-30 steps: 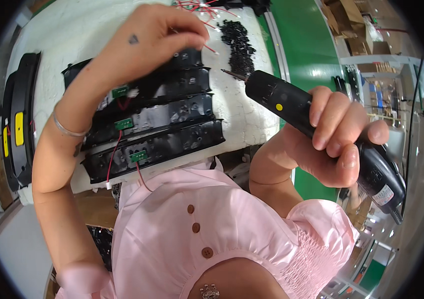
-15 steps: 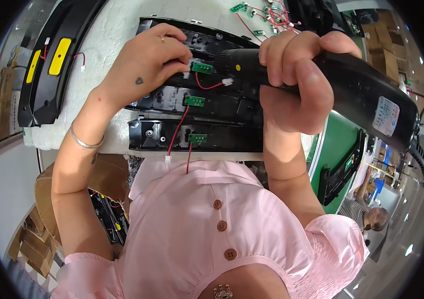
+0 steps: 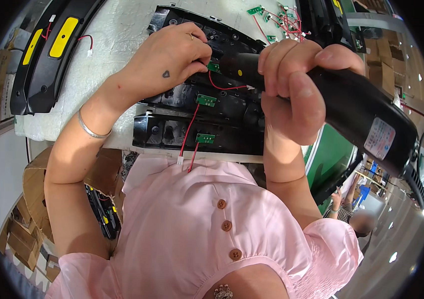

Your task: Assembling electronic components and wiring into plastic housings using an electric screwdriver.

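My right hand (image 3: 296,94) grips a thick black electric screwdriver (image 3: 356,109), its front end pointing left onto the top one of three long black plastic housings (image 3: 172,132) lying side by side on the white bench. Each housing carries a small green circuit board (image 3: 206,100) with red wires. My left hand (image 3: 169,62) rests on the top housing, fingers pinching at its green board (image 3: 213,66) right beside the screwdriver's tip. The tip itself is hidden between my two hands.
Two black covers with yellow inserts (image 3: 47,50) lie at the bench's left end. Loose green boards with red wires (image 3: 277,17) sit at the far side. Cardboard boxes (image 3: 27,214) stand below left. A green conveyor (image 3: 331,154) runs on the right, another person (image 3: 346,212) beyond it.
My right hand brought the screwdriver from the right of the bench over onto the top housing. My left hand stayed on the housings, closing its fingers at the green board.
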Available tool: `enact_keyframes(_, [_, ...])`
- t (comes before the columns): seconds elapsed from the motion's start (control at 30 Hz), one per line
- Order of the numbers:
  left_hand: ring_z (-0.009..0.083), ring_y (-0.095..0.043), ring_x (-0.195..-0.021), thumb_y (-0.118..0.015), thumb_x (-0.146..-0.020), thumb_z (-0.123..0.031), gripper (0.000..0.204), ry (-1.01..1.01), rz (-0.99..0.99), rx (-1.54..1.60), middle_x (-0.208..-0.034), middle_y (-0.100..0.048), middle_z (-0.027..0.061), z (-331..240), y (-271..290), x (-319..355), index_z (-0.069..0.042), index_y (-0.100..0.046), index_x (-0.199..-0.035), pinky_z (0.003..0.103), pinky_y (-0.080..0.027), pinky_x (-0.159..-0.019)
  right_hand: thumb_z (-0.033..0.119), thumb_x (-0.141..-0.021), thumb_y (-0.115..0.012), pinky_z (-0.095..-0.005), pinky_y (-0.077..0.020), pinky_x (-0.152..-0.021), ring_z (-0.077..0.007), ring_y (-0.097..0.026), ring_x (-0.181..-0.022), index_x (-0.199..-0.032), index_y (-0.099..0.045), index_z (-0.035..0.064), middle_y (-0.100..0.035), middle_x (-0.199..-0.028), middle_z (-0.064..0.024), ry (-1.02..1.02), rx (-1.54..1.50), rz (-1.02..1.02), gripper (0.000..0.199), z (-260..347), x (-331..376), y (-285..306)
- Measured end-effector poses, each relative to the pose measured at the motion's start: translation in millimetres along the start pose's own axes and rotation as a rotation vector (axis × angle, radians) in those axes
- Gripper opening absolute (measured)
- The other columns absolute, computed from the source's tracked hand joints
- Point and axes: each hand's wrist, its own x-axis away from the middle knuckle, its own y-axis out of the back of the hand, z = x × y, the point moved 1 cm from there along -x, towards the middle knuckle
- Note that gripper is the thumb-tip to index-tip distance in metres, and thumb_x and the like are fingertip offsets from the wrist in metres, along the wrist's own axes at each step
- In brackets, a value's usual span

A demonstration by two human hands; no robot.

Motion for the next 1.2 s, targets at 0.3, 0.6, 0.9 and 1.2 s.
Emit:
enact_keyframes(0.3, [0.0211, -0.060, -0.081, -0.071, -0.072, -0.008, 0.010, -0.029, -0.227, 0.069, -0.078, -0.061, 0.0064, -1, 14, -2, -0.006, -0.065, -0.079, 0.032, -0.049, -0.070, 0.003, -0.081, -0.057, -0.0313, -0.0410, -0.052, -0.0138, -0.042, -0.050, -0.101, -0.036, 0.0063, -0.046, -0.064, -0.0054, 0.074, 0.196, 0.246, 0.028, -8, -8, 3])
enact_keyframes(0.6, [0.0086, -0.062, -0.077, -0.066, -0.085, -0.011, 0.013, 0.597, -0.218, 1.116, -0.090, -0.066, 0.0039, -17, 34, 6, 0.000, -0.067, -0.092, 0.019, -0.050, -0.072, 0.010, -0.081, -0.056, -0.0318, -0.0415, -0.053, -0.0135, -0.043, -0.050, -0.107, -0.039, 0.0061, -0.046, -0.063, -0.0038, 0.071, 0.097, 0.080, 0.032, -4, -7, 3])
enact_keyframes(0.9, [0.0125, -0.063, -0.085, -0.058, -0.092, -0.016, 0.020, 0.656, -0.116, 1.977, -0.095, -0.065, 0.0070, -39, 17, 8, -0.001, -0.061, -0.104, 0.024, -0.055, -0.078, 0.009, -0.074, -0.063, -0.0210, -0.0378, -0.061, -0.0054, -0.050, -0.055, -0.100, -0.058, 0.0097, -0.054, -0.064, 0.0070, 0.236, -0.348, -0.073, 0.026, 77, -14, 4])
enact_keyframes(1.2, [0.0094, -0.062, -0.081, -0.057, -0.093, -0.019, 0.018, 0.656, -0.090, 2.120, -0.090, -0.064, 0.0020, -58, 14, 5, -0.005, -0.060, -0.103, 0.022, -0.055, -0.073, 0.010, -0.073, -0.066, -0.0205, -0.0390, -0.060, -0.0048, -0.050, -0.053, -0.097, -0.058, 0.0096, -0.054, -0.062, 0.0074, 0.331, -0.401, -0.095, 0.026, 76, -10, 3])
